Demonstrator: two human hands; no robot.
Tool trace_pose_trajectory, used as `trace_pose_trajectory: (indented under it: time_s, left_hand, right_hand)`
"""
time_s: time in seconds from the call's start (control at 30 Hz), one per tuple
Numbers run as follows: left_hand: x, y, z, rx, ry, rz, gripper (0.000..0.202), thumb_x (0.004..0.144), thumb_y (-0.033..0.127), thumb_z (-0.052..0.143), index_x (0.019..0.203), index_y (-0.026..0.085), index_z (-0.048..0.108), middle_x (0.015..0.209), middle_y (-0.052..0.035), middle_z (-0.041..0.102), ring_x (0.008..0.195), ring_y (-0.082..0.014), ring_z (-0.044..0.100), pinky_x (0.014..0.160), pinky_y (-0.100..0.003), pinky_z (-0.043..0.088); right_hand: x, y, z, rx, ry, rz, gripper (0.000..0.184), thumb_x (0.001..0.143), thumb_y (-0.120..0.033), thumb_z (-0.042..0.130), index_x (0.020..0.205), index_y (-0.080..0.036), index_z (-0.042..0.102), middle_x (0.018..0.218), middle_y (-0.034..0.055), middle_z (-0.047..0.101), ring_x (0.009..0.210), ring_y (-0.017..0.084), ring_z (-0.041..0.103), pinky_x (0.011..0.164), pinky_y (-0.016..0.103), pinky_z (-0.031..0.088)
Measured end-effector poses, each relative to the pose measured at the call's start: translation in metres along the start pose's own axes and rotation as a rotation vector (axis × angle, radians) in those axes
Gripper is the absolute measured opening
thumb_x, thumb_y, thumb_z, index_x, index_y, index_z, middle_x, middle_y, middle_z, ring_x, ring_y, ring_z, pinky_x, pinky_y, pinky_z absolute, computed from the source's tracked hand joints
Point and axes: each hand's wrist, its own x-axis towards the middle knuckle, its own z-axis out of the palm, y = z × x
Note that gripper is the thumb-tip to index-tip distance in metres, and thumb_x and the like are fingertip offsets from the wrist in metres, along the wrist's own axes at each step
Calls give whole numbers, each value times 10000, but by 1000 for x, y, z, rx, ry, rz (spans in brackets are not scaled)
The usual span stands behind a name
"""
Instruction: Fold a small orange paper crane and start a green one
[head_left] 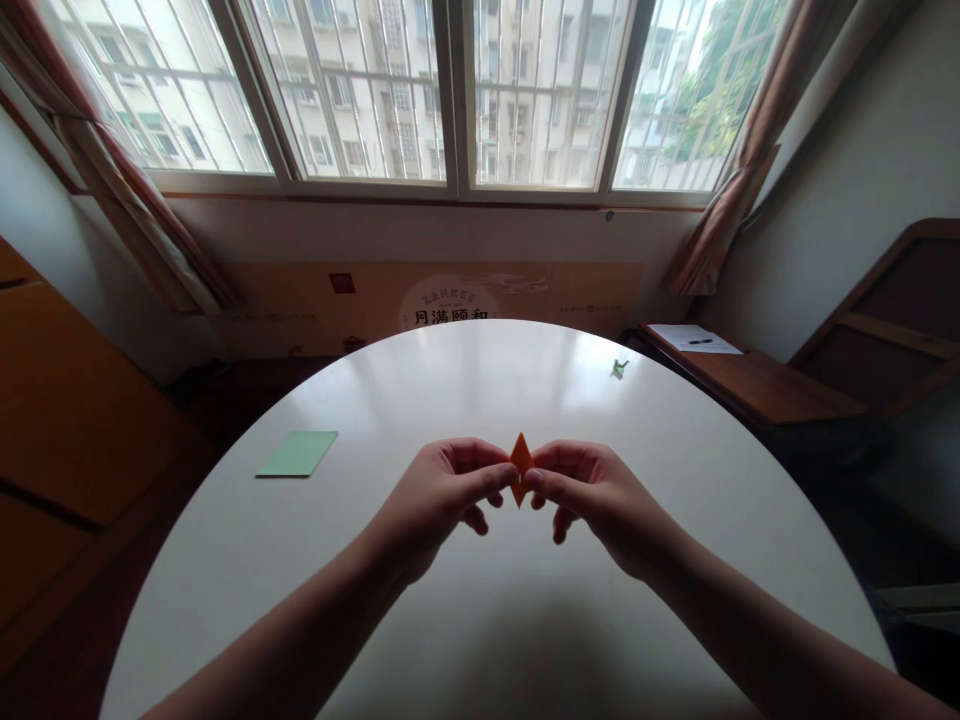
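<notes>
A small piece of folded orange paper (521, 452), shaped like a narrow diamond, is held upright above the table's middle. My left hand (465, 485) pinches its left edge between thumb and fingers. On the opposite edge, my right hand (574, 485) grips it the same way, thumb toward me. The lower fingers of both hands are loosely curled and touch nothing. Parts of the paper's two sides are hidden behind my fingertips.
The round white table (300, 600) bears a stack of green square paper (298, 454) at left and a small green folded paper figure (619, 368) at far right. Beyond its right edge stands a brown wooden surface (772, 385) with a white sheet (694, 338) and pen.
</notes>
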Motion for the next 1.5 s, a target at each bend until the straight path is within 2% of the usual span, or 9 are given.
trace_pose_trajectory:
  time_s: [0.13,0.3,0.4,0.57,0.77,0.87,1.13,1.5]
  left_hand:
    - [-2,-1,2,54,30,80,168,773,291,784,810,139,723,696,-40,693,610,-128,594,441,-165,451]
    - [-7,-5,7,249,147,365,137,787,283,771,797,159,715,732,-41,706,643,-157,634,468,-206,498]
    - [-9,-7,7,366,161,444,130,836,295,729,831,169,759,723,-34,700,586,-132,607,473,-211,499]
    - [-7,-8,7,230,116,345,94,819,252,727,850,164,739,765,-34,705,608,-135,616,456,-204,515]
    - [-5,-5,7,-56,19,127,156,767,246,792,807,160,668,737,-17,704,621,-121,620,424,-152,461]
    - [-4,-4,6,-82,-3,69,160,765,252,800,830,158,688,750,-21,709,628,-116,624,431,-145,454]
    - [-5,0,7,-11,63,165,207,716,251,826,765,152,651,688,-16,686,586,-124,608,434,-175,462]
    - [-6,-3,6,126,116,243,281,774,290,794,702,168,552,714,-7,669,605,-117,594,459,-181,462]
  right_hand:
    - [0,0,3,17,26,0,260,811,-407,766,871,-155,746,774,57,688,708,163,611,446,187,476]
    - [0,-1,6,30,58,3,211,820,-366,741,837,-156,738,742,45,673,674,150,598,441,185,468]
    - [0,-2,6,52,69,-10,196,816,-353,739,823,-158,729,718,32,667,649,141,596,435,182,462]
    - [-1,-2,6,51,69,-29,188,828,-345,720,828,-157,724,724,31,676,640,140,602,436,187,463]
    - [-6,-2,8,-77,81,-92,200,857,-349,701,838,-152,730,735,37,686,624,137,605,456,204,482]
    - [-6,-2,8,-122,85,-97,199,862,-345,695,848,-151,738,750,45,694,634,143,613,463,211,492]
    - [-4,-3,5,-8,9,-49,218,837,-372,723,854,-158,759,773,64,713,689,168,634,440,204,487]
    - [-3,-1,3,15,-4,-28,203,811,-354,747,841,-154,770,776,74,721,702,172,634,434,194,488]
